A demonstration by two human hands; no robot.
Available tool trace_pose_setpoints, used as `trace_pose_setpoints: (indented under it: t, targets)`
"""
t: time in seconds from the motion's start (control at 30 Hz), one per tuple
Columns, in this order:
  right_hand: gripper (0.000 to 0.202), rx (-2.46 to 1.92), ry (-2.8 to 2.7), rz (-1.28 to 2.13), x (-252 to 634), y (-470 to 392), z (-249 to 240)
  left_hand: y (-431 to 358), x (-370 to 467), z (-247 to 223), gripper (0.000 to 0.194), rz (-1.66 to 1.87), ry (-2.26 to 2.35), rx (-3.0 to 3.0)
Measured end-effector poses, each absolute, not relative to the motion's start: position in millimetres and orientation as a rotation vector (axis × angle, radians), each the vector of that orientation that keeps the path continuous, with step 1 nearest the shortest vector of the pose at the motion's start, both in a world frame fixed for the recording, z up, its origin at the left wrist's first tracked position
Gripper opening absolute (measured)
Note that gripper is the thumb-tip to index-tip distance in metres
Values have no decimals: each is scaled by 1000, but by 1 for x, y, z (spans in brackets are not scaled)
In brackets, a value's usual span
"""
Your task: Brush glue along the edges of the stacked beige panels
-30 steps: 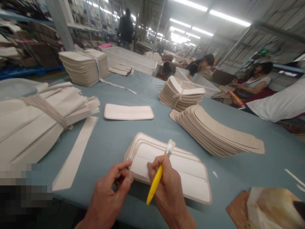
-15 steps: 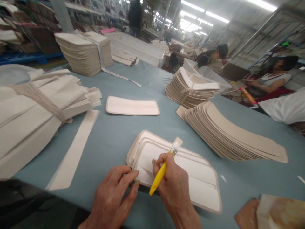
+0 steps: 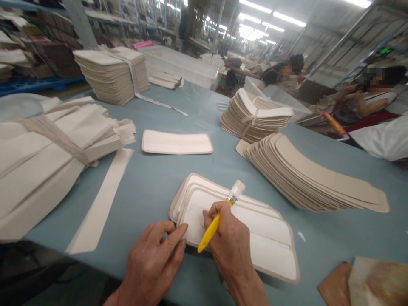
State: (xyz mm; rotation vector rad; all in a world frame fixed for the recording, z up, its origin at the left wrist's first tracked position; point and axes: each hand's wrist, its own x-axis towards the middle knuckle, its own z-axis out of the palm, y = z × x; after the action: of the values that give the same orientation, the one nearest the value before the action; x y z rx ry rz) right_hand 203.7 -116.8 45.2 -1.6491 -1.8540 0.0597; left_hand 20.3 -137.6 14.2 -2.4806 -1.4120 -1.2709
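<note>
My right hand (image 3: pixel 228 238) is closed around the yellow handle of a paintbrush (image 3: pixel 211 233). The brush's pale bristles point up and away, over the far edge of a small stack of white panels (image 3: pixel 270 255) with beige borders. The hand rests on the top panel, its knuckles hiding part of it. At the near left corner of that panel, my left hand (image 3: pixel 156 259) pinches the edge between index finger and thumb. Behind the stack, a single bordered panel (image 3: pixel 177 143) lies flat, apart from both hands.
Fanned beige pieces (image 3: pixel 306 178) and a tied bundle (image 3: pixel 255 117) lie to the right. Tied cream strips (image 3: pixel 38 157), a loose strip (image 3: pixel 102 204) and a strapped stack (image 3: pixel 108 76) are on the left. A brown-stained item (image 3: pixel 379 280) sits front right. Two people (image 3: pixel 366 102) sit beyond the table.
Both hands keep nearly the same place, with the brush shifted very slightly left. The view has tilted a little. A seated person at far right has raised their hands.
</note>
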Motion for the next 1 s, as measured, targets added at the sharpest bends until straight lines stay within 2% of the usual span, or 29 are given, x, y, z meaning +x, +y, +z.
trace_pose_setpoints:
  t: [0.23,0.6,1.0]
  targets:
    - [15,-1533,-1788,75,202,-122,43,-136,21,8,23,-1249,-1422,-2499]
    - [16,-1580,-1781,127,201,-118,38,-134,20,9,24,-1277,-1411,-2475]
    - [15,-1603,-1779,208,203,-117,42,-124,21,16,28,-1154,-1391,-2497]
